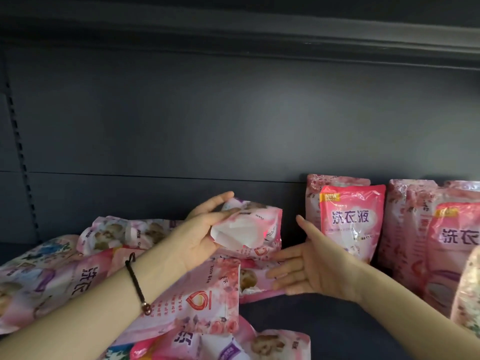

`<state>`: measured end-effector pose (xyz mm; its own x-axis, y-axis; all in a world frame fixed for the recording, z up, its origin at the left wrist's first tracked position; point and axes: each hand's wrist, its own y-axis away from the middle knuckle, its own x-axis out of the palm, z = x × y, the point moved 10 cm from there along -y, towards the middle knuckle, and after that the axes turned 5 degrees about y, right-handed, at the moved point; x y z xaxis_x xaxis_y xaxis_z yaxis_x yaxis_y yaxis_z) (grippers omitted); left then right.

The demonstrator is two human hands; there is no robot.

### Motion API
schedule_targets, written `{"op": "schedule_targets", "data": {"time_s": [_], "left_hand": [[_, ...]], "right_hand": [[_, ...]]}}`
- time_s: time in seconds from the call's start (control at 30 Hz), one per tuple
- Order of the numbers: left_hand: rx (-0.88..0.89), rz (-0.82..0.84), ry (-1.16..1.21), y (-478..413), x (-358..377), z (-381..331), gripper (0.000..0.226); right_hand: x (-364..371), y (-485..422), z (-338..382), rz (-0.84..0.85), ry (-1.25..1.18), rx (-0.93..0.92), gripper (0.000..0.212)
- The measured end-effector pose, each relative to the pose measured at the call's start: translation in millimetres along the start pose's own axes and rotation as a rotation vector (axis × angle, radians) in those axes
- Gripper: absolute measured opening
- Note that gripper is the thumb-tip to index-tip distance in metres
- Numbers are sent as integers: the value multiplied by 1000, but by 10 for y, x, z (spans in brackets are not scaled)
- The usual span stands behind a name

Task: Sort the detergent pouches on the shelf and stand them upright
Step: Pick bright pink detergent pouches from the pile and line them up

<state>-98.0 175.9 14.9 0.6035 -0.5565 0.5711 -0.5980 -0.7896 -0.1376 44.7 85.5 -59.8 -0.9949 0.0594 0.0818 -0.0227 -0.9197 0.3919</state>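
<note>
My left hand grips a pink detergent pouch by its white bottom end and holds it raised above the pile. My right hand is spread flat with straight fingers, just right of that pouch, its fingertips near a pouch lying flat. Several pink pouches lie jumbled on the left of the shelf. On the right, a pink pouch stands upright against the back panel, with more upright pouches beside it.
The dark shelf floor shows between the pile and the standing pouches. A dark back panel and the upper shelf's underside close the space. A slotted upright runs down the left edge.
</note>
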Motion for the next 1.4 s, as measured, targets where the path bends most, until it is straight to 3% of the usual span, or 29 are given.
{"op": "schedule_targets", "data": {"time_s": [0.07, 0.13, 0.27, 0.33, 0.47, 0.53, 0.6, 0.73, 0.8, 0.87, 0.97, 1.07, 1.23, 1.4], "left_hand": [[20, 115, -32, 87, 131, 35, 42], [22, 214, -118, 179, 223, 95, 47], [24, 227, -287, 236, 213, 138, 74], [6, 169, -284, 191, 200, 157, 79], [-131, 140, -241, 91, 286, 297, 62], [-233, 179, -225, 63, 391, 412, 36], [-235, 128, -234, 4, 426, 454, 28], [-37, -2, -266, -130, 477, 362, 13], [41, -1, -255, -135, 562, 310, 20], [105, 29, -285, -106, 693, 278, 33], [197, 81, -323, -25, 920, 280, 33], [262, 90, -356, 73, 1147, 311, 35], [315, 89, -328, 277, 1585, 496, 30], [223, 136, -113, 438, 2087, 1036, 20]], "right_hand": [[246, -80, 46, 131, -248, -15, 95], [399, -101, 206, 199, -419, -65, 84], [322, -143, 308, 63, -417, -101, 53], [218, -163, 327, -30, -460, -138, 50], [-14, -48, 486, -181, -449, -333, 47], [-99, 66, 595, -198, -396, -463, 29], [-138, 191, 682, -191, -330, -579, 13], [-182, 473, 769, -164, -151, -743, 27], [-278, 588, 739, -179, -128, -768, 38], [-387, 719, 735, -190, -122, -804, 30], [-578, 922, 740, -213, -122, -853, 10], [-767, 1151, 735, -223, -148, -887, 19], [-1090, 1602, 654, -357, -116, -968, 25], [-1487, 2057, 440, -496, -102, -1050, 9]]}}
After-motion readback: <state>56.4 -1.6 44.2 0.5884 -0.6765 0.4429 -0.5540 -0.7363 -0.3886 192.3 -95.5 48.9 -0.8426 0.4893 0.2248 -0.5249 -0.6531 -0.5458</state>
